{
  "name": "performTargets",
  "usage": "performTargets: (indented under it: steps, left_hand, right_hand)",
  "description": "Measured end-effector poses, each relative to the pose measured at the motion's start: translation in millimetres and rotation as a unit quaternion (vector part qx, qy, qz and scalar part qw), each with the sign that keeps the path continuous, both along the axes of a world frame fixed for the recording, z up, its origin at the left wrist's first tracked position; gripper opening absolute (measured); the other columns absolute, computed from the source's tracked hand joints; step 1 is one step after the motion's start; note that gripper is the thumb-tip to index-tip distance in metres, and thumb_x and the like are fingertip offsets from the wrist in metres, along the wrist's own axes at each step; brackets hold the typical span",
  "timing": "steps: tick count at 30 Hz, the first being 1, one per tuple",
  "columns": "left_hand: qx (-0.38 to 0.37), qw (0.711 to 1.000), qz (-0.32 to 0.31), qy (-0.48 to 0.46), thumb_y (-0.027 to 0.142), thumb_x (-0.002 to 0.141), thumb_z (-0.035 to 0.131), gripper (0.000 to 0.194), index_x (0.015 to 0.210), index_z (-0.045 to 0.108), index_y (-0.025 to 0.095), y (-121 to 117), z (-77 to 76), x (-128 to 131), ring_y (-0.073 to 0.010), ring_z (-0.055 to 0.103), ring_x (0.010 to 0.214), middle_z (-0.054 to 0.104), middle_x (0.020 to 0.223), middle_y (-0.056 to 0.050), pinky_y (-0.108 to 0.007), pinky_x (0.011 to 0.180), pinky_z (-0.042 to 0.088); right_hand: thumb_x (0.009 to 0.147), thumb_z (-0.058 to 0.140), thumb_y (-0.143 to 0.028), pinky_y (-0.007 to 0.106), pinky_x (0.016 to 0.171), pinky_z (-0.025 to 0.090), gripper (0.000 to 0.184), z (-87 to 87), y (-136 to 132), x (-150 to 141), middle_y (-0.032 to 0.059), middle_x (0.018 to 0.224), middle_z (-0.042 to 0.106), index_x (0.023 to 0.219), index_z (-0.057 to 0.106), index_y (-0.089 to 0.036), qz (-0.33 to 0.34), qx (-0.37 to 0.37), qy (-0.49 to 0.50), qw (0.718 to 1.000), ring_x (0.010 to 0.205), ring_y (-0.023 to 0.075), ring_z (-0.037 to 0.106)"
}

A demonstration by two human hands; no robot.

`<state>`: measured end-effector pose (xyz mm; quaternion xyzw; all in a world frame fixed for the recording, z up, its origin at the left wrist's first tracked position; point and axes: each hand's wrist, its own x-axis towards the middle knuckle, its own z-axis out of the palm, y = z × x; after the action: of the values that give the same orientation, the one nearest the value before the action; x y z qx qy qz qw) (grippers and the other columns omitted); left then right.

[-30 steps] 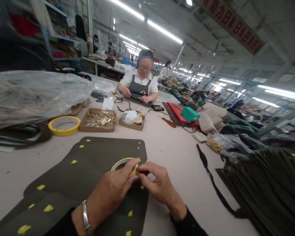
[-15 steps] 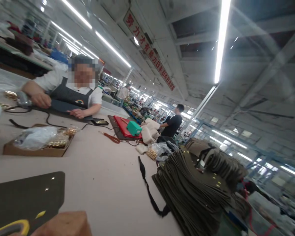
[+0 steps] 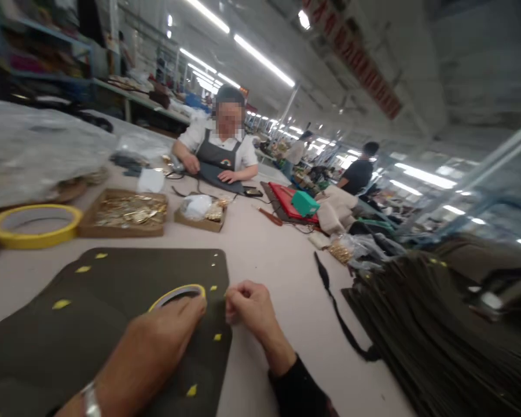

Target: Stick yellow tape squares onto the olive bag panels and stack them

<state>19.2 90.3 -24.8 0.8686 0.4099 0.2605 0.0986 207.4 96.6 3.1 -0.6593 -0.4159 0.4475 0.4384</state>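
Note:
A dark olive fabric panel (image 3: 91, 324) lies flat on the table, with several small yellow tape pieces (image 3: 61, 304) stuck along its edges. Over its right part, my left hand (image 3: 156, 336) is wrapped round a roll of yellow tape (image 3: 178, 292), whose rim shows beyond the fingers. My right hand (image 3: 252, 307) is just off the panel's right edge, fingers pinched together. A tiny yellow bit shows by its fingertips, but I cannot make out what is held. Two small metal studs (image 3: 214, 260) sit near the panel's top right corner.
A larger yellow tape roll (image 3: 35, 226) lies left of a cardboard box (image 3: 121, 231) of gold metal parts. A smaller box (image 3: 200, 223) stands beyond. Stacked dark panels (image 3: 429, 336) and a black strap (image 3: 338, 313) are at right. A co-worker (image 3: 221, 145) sits opposite.
The view has swung left and down, bringing both my hands and the whole panel corner into sight. Earlier only part of one hand and the tape roll showed at the bottom edge.

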Motion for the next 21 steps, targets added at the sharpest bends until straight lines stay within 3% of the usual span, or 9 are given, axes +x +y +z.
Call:
performTargets:
  steps: [5,13,18,21]
  left_hand:
    - [-0.067,0.992,-0.018,0.104,0.013,0.094,0.038,0.023,0.101,0.058,0.021,9,23.5,-1,-0.0231,0.057,0.091,0.064,0.094,-0.006,-0.038,0.081,0.045]
    - [-0.092,0.985,-0.023,0.147,0.011,0.093,0.035,0.022,0.094,0.055,0.019,5,24.4,4,-0.0232,0.053,0.08,0.06,0.085,-0.006,-0.037,0.074,0.041]
    - [-0.115,0.981,-0.028,0.155,0.009,0.092,0.035,0.021,0.093,0.054,0.02,4,27.4,-1,-0.0224,0.055,0.081,0.061,0.088,-0.006,-0.034,0.07,0.041]
    - [-0.115,0.981,-0.026,0.152,0.01,0.092,0.036,0.02,0.094,0.053,0.019,4,26.6,-1,-0.0228,0.055,0.082,0.062,0.089,-0.006,-0.035,0.069,0.042]
  right_hand:
    - [0.072,0.064,-0.031,0.022,0.056,0.052,0.018,-17.1,4,15,0.0011,0.062,0.065,0.075,0.066,-0.014,0.085,0.017,-0.041,0.995,0.056,0.0109,0.062]
    - [0.075,0.064,-0.035,0.023,0.056,0.051,0.02,-15.2,1,16,0.0003,0.062,0.064,0.073,0.064,-0.014,0.115,0.021,-0.059,0.991,0.055,0.0106,0.06]
    - [0.075,0.061,-0.028,0.019,0.043,0.042,0.013,-10.5,-9,19,-0.0032,0.055,0.06,0.073,0.061,-0.015,0.242,-0.082,-0.051,0.965,0.042,0.0078,0.051]
    - [0.077,0.056,-0.022,0.019,0.045,0.04,0.01,-5.7,-17,13,-0.0033,0.055,0.059,0.074,0.063,-0.016,0.28,-0.055,-0.127,0.95,0.045,0.0086,0.052]
